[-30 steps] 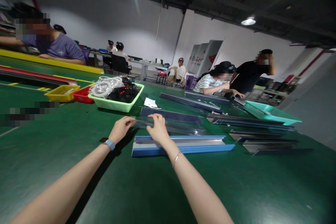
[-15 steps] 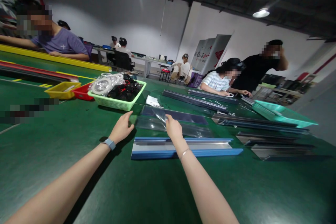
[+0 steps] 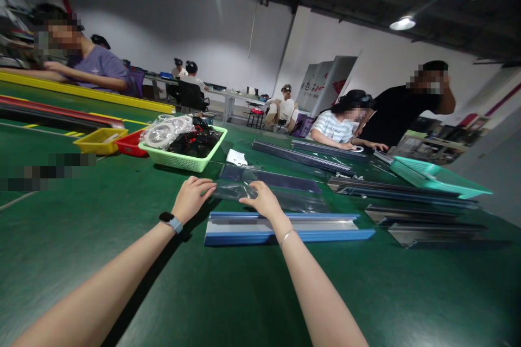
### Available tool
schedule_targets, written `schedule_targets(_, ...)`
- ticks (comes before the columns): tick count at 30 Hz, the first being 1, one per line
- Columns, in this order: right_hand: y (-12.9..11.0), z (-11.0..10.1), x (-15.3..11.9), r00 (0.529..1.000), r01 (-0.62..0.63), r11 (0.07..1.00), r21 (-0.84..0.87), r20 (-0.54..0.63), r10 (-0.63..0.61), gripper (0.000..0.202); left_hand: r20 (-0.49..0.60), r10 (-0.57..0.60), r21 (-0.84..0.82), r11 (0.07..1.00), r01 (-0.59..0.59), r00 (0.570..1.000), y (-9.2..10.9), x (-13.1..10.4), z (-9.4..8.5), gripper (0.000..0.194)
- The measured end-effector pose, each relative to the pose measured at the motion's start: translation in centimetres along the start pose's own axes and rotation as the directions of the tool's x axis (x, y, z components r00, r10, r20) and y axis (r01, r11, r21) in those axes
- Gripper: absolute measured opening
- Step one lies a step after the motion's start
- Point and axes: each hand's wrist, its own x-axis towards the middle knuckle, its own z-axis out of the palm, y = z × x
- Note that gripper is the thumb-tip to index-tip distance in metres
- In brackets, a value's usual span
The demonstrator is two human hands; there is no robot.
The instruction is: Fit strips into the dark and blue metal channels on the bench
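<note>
A broad, smooth green tabletop [image 3: 228, 298] spreads under everything; clock directions run from midway between the person's hands. At ten o'clock, well apart, lies a long, straight yellow bar [image 3: 89, 91]. At three o'clock are dark grey ridged channels [image 3: 443, 230], and at four, near, a glossy blue channel with a pale inner face [image 3: 321, 236], its middle hidden by the right forearm crossing above. Between two and three sits a turquoise plastic basket [image 3: 468, 190]; between ten and eleven, a pierced light-green plastic basket [image 3: 179, 162] heaped with bagged white rings and black-and-red pieces. A flat, dark bluish strip [image 3: 285, 179] lies at two o'clock, just beyond a thin, shiny, clear film strip [image 3: 301, 201], which runs from between the hands towards three. The left hand [image 3: 190, 196] has its fingertips at the film's left end; whether they pinch it I cannot tell. The right hand [image 3: 265, 200] holds thumb and forefinger apart over the film's wrinkled part.
</note>
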Motion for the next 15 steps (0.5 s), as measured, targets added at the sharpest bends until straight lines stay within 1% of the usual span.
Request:
schedule_targets(1, 0.0, 0.0, 0.0, 1.000, -0.004, 1.000, 0.014, 0.016, 0.004, 0.048, -0.015, 0.001, -0.013, 1.000, -0.001, 1.000, 0.2, 0.0, -0.1, 0.029)
schedule_targets(2, 0.0, 0.0, 0.1, 1.000, -0.020, 1.000, 0.021, 0.025, 0.020, 0.046, -0.025, -0.001, -0.032, 0.999, 0.000, 1.000, 0.4, 0.0, -0.1, 0.029)
schedule_targets(5, -0.2, -0.1, 0.2, 0.995, -0.095, 0.995, 0.011, -0.001, 0.095, 0.022, -0.036, -0.047, -0.107, 0.993, 0.043, 0.998, 0.5, -0.1, -0.1, 0.032)
schedule_targets(6, -0.2, -0.1, 0.2, 0.993, -0.117, 0.993, 0.006, -0.020, 0.117, 0.020, -0.035, -0.073, -0.119, 0.991, 0.068, 0.997, 0.4, -0.2, 0.1, 0.036)
schedule_targets(8, -0.4, -0.3, 0.2, 0.987, -0.150, 0.989, 0.003, -0.055, 0.150, 0.029, -0.006, -0.109, -0.101, 0.989, 0.107, 0.994, -0.1, -0.3, 0.4, 0.047)
schedule_targets(10, -0.6, -0.6, 0.1, 0.980, -0.176, 0.984, 0.011, -0.096, 0.176, 0.046, 0.066, -0.102, -0.042, 0.994, 0.105, 0.993, -0.7, -0.4, 0.8, 0.053)
schedule_targets(12, -0.9, -1.0, -0.1, 0.973, -0.191, 0.982, 0.009, -0.130, 0.191, 0.064, 0.133, -0.082, -0.009, 0.996, 0.084, 0.988, -1.1, -0.4, 1.2, 0.049)
schedule_targets(13, -1.1, -1.1, -0.1, 0.971, -0.198, 0.980, -0.007, -0.135, 0.195, 0.068, 0.150, -0.069, -0.001, 0.998, 0.070, 0.986, -1.2, -0.4, 1.3, 0.044)
schedule_targets(15, -1.3, -1.4, -0.2, 0.975, -0.201, 0.978, -0.062, -0.108, 0.193, 0.066, 0.153, -0.045, 0.015, 0.999, 0.044, 0.987, -1.1, -0.3, 1.3, 0.032)
